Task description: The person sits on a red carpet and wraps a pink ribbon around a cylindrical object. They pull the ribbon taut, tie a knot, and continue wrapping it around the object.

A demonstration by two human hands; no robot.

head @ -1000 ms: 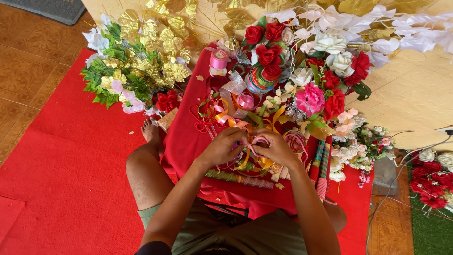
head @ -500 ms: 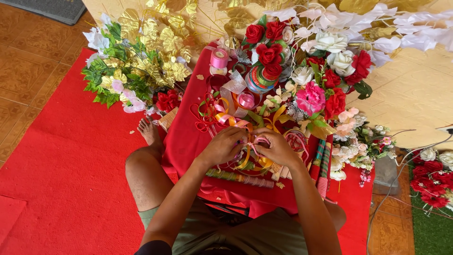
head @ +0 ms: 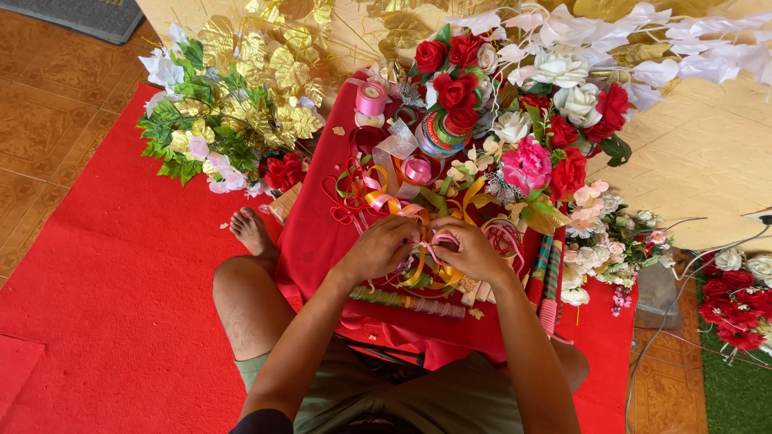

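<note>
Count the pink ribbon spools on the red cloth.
2. One pink spool stands at the cloth's far left edge; another lies nearer the hands, among loose ribbons. More may be hidden under the flowers.

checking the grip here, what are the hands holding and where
Both the left hand and right hand pinch a pink ribbon between them; the exact hold point is hidden by fingers.
</note>
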